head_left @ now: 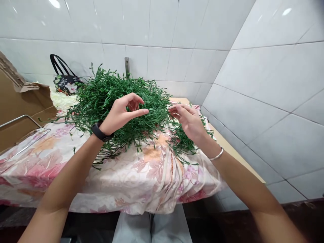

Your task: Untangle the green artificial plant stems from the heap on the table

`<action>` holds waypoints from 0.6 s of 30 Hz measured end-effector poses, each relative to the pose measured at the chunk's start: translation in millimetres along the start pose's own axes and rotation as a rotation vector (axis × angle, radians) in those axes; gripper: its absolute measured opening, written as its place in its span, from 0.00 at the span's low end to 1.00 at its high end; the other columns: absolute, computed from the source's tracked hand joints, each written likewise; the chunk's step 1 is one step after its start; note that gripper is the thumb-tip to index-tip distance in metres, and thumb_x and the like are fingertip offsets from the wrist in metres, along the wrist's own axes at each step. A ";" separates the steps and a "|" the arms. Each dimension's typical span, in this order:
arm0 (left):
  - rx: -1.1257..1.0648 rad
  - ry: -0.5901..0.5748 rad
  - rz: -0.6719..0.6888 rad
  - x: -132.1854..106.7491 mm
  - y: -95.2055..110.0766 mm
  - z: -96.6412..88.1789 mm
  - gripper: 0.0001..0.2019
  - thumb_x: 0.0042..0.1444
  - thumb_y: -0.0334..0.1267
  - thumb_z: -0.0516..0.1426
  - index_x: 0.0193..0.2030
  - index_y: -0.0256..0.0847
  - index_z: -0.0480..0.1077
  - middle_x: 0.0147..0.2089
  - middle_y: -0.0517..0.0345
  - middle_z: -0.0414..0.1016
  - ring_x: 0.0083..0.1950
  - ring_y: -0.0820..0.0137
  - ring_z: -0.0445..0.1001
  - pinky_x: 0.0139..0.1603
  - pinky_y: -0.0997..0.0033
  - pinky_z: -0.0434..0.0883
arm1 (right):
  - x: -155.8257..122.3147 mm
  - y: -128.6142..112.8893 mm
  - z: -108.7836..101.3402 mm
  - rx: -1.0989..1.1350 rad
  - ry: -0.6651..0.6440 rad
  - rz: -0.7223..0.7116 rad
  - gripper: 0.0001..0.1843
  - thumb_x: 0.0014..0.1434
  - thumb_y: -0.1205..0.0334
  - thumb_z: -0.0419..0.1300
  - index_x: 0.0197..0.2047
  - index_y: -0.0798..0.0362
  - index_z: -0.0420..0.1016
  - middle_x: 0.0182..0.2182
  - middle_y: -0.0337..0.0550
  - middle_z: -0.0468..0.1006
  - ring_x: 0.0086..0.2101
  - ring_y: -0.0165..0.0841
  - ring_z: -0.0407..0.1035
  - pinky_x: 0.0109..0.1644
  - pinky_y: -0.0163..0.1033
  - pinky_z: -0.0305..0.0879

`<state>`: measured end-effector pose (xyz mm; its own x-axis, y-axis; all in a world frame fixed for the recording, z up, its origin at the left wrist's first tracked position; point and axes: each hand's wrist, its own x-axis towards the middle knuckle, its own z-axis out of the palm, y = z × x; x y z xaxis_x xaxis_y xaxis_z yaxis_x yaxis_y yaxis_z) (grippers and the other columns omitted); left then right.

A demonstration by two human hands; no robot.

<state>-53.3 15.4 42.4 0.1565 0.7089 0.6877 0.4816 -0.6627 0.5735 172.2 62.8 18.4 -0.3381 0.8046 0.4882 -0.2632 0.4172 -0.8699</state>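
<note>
A large heap of thin green artificial stems with small forked tips lies on the flowered cloth. My left hand, a dark band at its wrist, is over the front of this heap; its thumb and curled fingers stand apart with nothing visible between them. To the right, my right hand, with a silvery bangle on the wrist, has thumb and fingertips pinched together at the heap's right edge. Whatever sits in that pinch is too small to make out. Beneath my right hand lies a smaller bunch of green stems.
A floral cloth covers the table, bunched at the front right. On the left are a cardboard box, a bent metal wire frame and pale petals. Behind them stands a black flowered bag. Tiled walls border the back and right.
</note>
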 end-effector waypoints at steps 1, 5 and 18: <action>0.015 -0.035 0.009 0.4 0.6 -5.7 0.12 0.45 0.40 0.62 0.34 0.35 0.70 0.27 0.61 0.66 0.28 0.77 0.63 0.28 0.76 0.62 | 1.3 -1.0 -1.9 0.022 0.042 -0.014 0.07 0.54 0.56 0.59 0.30 0.47 0.76 0.33 0.36 0.75 0.36 0.25 0.68 0.42 0.34 0.65; 0.022 -0.002 -0.032 2.8 -4.8 -35.6 0.09 0.47 0.40 0.61 0.31 0.37 0.72 0.25 0.61 0.69 0.25 0.77 0.65 0.24 0.75 0.62 | 3.3 -7.9 -8.0 0.136 0.073 0.021 0.08 0.55 0.53 0.57 0.32 0.46 0.74 0.39 0.35 0.74 0.43 0.29 0.68 0.44 0.39 0.68; 0.282 -0.380 0.144 15.6 35.8 19.8 0.16 0.54 0.47 0.53 0.39 0.36 0.71 0.38 0.54 0.75 0.38 0.70 0.71 0.39 0.72 0.66 | -4.8 -4.8 -1.4 0.093 -0.154 0.063 0.12 0.57 0.53 0.54 0.39 0.46 0.76 0.47 0.39 0.73 0.48 0.32 0.66 0.49 0.40 0.66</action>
<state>-16.5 7.6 64.8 0.5165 0.6878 0.5100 0.6386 -0.7062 0.3057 176.3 57.6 20.1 -0.4891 0.7506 0.4442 -0.3173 0.3213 -0.8923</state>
